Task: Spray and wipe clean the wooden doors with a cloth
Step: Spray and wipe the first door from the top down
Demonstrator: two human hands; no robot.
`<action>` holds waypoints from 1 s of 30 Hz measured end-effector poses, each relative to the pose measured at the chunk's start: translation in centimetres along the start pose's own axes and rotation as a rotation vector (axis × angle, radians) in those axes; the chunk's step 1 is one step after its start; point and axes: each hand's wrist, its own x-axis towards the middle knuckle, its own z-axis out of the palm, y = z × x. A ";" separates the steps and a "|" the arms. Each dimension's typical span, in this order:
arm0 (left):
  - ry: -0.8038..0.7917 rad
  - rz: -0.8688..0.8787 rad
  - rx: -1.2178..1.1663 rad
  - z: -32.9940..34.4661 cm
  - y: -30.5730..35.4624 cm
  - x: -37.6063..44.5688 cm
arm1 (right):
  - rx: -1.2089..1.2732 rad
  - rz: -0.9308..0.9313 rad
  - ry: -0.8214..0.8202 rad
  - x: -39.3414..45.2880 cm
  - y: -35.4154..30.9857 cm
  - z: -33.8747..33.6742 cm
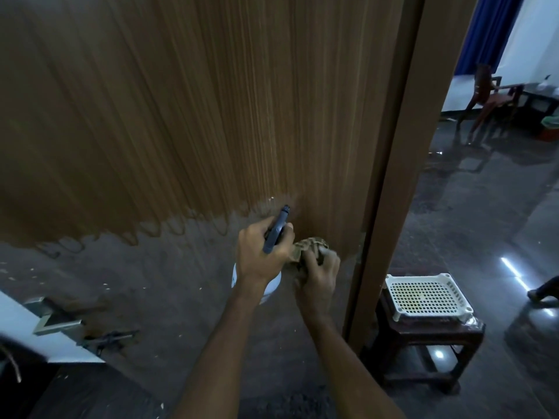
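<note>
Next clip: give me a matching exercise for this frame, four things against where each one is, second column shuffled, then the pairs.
Things:
1. spray bottle
2. cloth
3. white perforated tray
4. metal door handle

Places:
A. on the dark wooden stool right of the door
B. gripped in the left hand, nozzle towards the wooden door
C. at the frame's lower left, on the door's edge
D. bunched in the right hand, close against the door

Pairs: 1-B, 2-D, 3-A, 4-C
</note>
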 end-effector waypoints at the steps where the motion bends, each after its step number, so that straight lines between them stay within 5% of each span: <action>1: 0.016 0.000 0.001 -0.3 0.0 0.2 | 0.036 0.014 0.023 0.5 -1.0 -0.2; 8: 0.118 -0.019 0.009 -2.7 -0.9 -0.2 | 0.043 -0.191 0.250 5.6 -5.0 -0.3; 14: 0.109 -0.033 0.012 -3.9 -2.1 -0.6 | -0.011 -0.234 0.132 1.1 -3.1 1.9; 20: 0.138 -0.028 0.035 -5.1 -2.7 -0.3 | 0.046 -0.293 0.359 7.9 -9.9 0.4; 26: 0.143 -0.020 0.007 -6.0 -2.5 0.6 | -0.028 -0.411 0.140 1.6 -4.6 3.3; 30: 0.185 -0.031 0.024 -6.8 -3.0 0.2 | 0.044 -0.401 0.226 4.0 -8.6 2.0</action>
